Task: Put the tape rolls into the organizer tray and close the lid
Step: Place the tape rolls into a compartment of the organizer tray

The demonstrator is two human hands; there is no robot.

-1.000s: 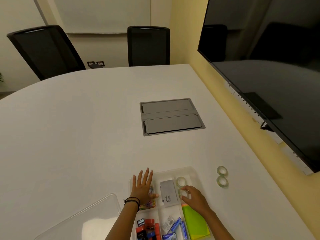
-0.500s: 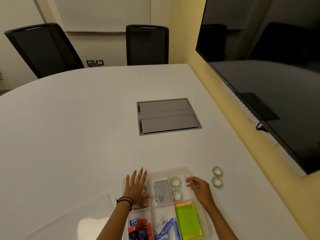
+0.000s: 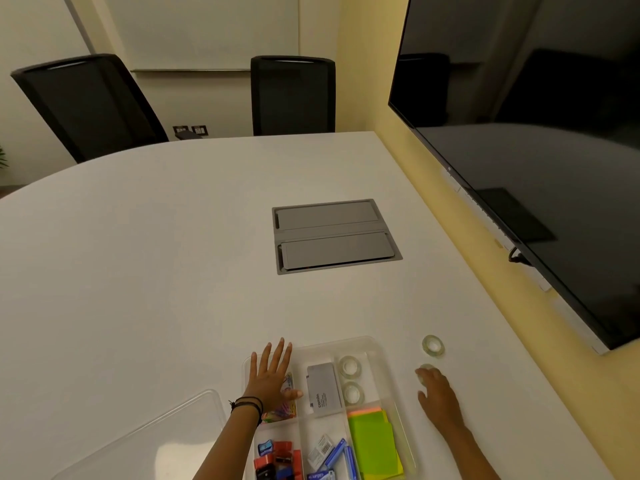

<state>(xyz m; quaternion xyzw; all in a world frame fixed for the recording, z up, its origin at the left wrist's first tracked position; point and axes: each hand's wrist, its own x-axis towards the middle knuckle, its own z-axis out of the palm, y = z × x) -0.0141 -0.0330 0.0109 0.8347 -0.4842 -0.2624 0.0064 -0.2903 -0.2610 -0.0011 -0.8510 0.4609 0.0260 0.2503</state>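
Note:
The clear organizer tray lies at the near edge of the white table. Two clear tape rolls sit in its far right compartment. Right of the tray, a third tape roll lies on the table. A fourth tape roll is just under the fingertips of my right hand, mostly hidden; whether the fingers grip it is unclear. My left hand lies flat with fingers spread over the tray's far left compartment. The clear lid lies on the table left of the tray.
The tray also holds a grey box, coloured clips, green sticky notes, sharpeners and blue staple boxes. A grey cable hatch sits mid-table. A large dark screen hangs at the right; two black chairs stand at the far side.
My right hand left the tray's tape compartment, where a second roll now lies, and moved right onto the nearer loose roll. My left hand stayed on the tray.

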